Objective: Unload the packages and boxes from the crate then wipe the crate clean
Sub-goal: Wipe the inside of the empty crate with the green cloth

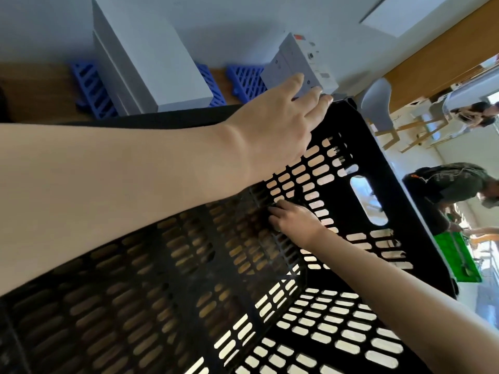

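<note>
Crate (391, 168): black, slotted, fills most of the view. No package or box shows inside it. Judged stage: unloading done, wiping in hand.

Unloaded goods: two large white boxes (151, 55) are stacked beyond the crate's far rim. A small labelled white box (302, 58) stands at its far corner.

Left hand (272, 125): reaches across to that far corner, fingers extended over the rim and against the foot of the small box.

Right hand (294, 220): low inside the crate, fingertips bent against the slotted surface where floor meets end wall.

Recommendations:
- Keep the crate braced at the corner so that it does not slide under wiping pressure.
- Work along the ribs and into the seam between floor and wall, where dirt is likely to lodge.
- Mind the small box, which sits close enough to the rim to be knocked.

Not determinable:
- Most of the tabletop (32, 87) is covered.
- The left thumb is hidden, so whether that hand grips the rim or merely rests there cannot be told.
- Something dark lies at the right fingertips. Cloth or shadow cannot be told, nor whether that hand holds anything.
</note>
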The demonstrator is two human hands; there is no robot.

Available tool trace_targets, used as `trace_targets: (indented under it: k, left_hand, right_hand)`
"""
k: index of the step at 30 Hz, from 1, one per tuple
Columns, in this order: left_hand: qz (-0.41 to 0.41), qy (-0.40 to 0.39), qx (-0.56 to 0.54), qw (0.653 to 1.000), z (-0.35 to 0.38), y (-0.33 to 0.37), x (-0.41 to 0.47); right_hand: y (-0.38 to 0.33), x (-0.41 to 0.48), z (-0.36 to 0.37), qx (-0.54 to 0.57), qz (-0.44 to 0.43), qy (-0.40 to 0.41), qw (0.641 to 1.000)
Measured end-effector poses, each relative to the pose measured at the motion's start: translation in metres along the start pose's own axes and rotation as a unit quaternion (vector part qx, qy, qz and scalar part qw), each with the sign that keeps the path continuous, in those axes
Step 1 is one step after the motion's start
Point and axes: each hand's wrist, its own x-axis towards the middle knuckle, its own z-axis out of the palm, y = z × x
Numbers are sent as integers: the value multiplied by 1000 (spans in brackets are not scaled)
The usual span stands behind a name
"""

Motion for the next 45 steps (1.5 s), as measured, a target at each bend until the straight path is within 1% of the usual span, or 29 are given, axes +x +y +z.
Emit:
trace_targets:
  k: [3,4,7,8,10,12,14,15,16,17,18,21,23,24,25,26,28,30,33,34,35,36,38,39,41,45]
  left_hand:
    - [1,4,4,1000,0,-1,-2]
    - [-1,4,5,1000,-1,-1,-3]
    - [-1,-3,1,1000,-4,-2,-4]
    - [-1,-8,-2,1000,-5,-2,-5]
    - [2,-14,-4,1000,-8,-3,-5]
    - [7,-16,10,1000,-7,-3,-4]
    - [13,-8,29,999,-3,-3,-5]
    - [15,-4,36,999,-2,-4,-5]
    - [16,1,42,999,-2,-4,-6]
    - [15,3,45,999,-2,-4,-6]
    - [15,2,48,999,-3,-5,-6]
    - [20,-2,52,998,-4,-5,-4]
    - [18,11,55,998,-3,-5,-2]
    - [18,14,54,998,-2,-4,-1]
    - [17,14,53,998,-1,-4,0]
    - [18,14,52,998,0,-3,2]
    - [18,16,54,998,1,-3,2]
    - [17,16,55,998,3,-3,2]
    - [17,17,60,998,4,-2,3]
    - [18,15,63,998,4,-2,4]
    - [20,12,61,998,5,-3,4]
    - [23,9,55,998,5,-4,3]
    - [24,6,45,999,1,-5,2]
    - [23,4,46,999,-1,-5,2]
    - [23,-6,53,998,0,-5,2]
    - [18,-2,60,998,-2,-5,-2]
  right_hand:
    - [3,-8,-12,-1,-17,11,1000]
    - [8,-13,-23,-13,-9,32,999]
    - [30,-24,-60,2,71,142,987]
    - [36,-25,-68,-1,85,165,983]
    - [36,-26,-68,-29,72,168,983]
    - [28,-28,-54,-53,56,135,988]
    - [21,-31,-45,-31,50,82,995]
    - [16,-35,-43,-21,38,26,999]
    - [10,-41,-41,-15,22,-51,998]
    - [4,-49,-38,-9,9,-127,992]
    - [-3,-57,-37,-5,-2,-184,983]
    - [-23,-78,-45,-14,-45,-313,949]
    - [-30,-83,-51,-32,-68,-371,925]
    - [-29,-82,-51,-36,-69,-374,924]
    - [-24,-75,-51,-40,-68,-356,931]
    - [-17,-65,-52,-57,-68,-322,943]
    - [0,-35,-53,-109,-57,-218,968]
    - [12,-8,-59,-121,-27,-156,980]
    - [8,3,-55,-111,-13,-119,987]
    - [1,-1,-53,-94,-10,-132,987]
    - [-7,-9,-53,-66,-9,-169,983]
    - [-16,-19,-51,-39,0,-229,973]
    - [-32,-46,-49,9,11,-377,926]
    - [-36,-57,-52,19,9,-407,913]
    - [-36,-73,-59,16,17,-415,910]
    - [-19,-101,-97,56,84,-406,908]
